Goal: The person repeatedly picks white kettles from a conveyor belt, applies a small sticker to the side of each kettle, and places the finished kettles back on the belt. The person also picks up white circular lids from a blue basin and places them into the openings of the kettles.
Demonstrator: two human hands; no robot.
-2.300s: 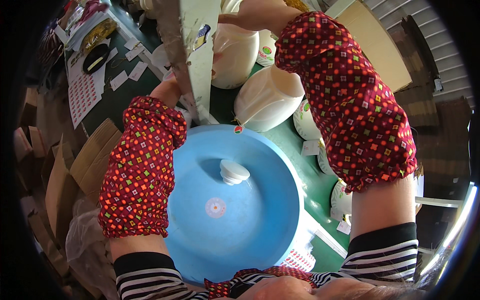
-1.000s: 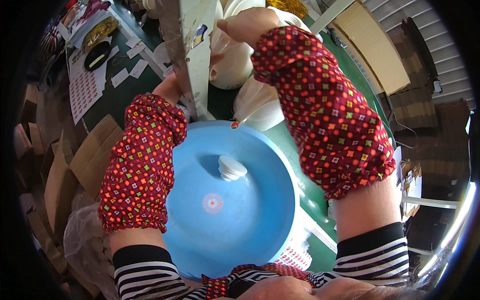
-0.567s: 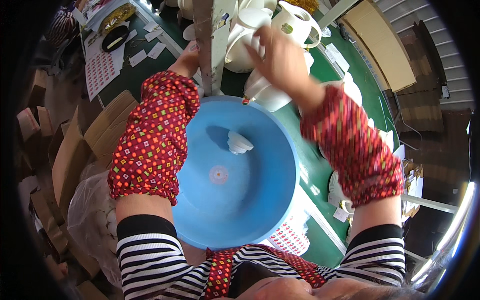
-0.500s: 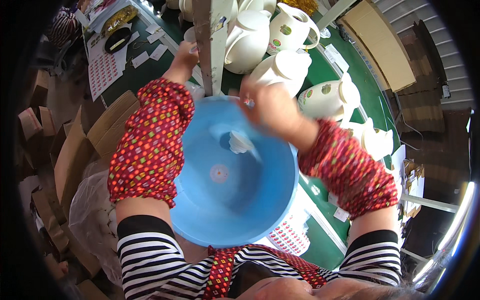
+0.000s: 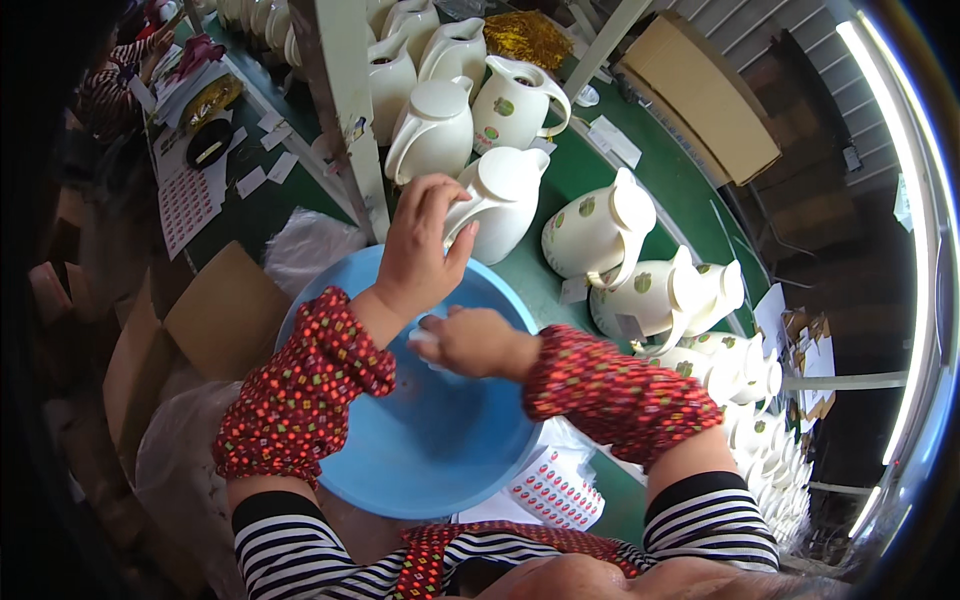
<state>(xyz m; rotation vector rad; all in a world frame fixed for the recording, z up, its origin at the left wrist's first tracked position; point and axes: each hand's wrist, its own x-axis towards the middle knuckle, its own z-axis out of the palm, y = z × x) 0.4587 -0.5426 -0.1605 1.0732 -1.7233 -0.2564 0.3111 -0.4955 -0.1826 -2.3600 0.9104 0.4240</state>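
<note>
Two hands meet over a blue basin (image 5: 440, 450) that sits at the near edge of a green table (image 5: 590, 170). The left hand (image 5: 418, 250) is raised above the basin's far rim, fingers spread and loosely curved, its fingertips touching the side of a cream jug (image 5: 500, 200) that stands upright just behind the basin; it clasps nothing. The right hand (image 5: 470, 340) lies lower, inside the basin, curled around a small white piece (image 5: 425, 345) that peeps out at its fingertips; what the piece is cannot be told. Both forearms wear red patterned sleeve covers over striped sleeves. More cream jugs stand and lie along the table to the right and behind. A sticker sheet (image 5: 555, 490) with red marks lies just beside the basin's near right edge.
</note>
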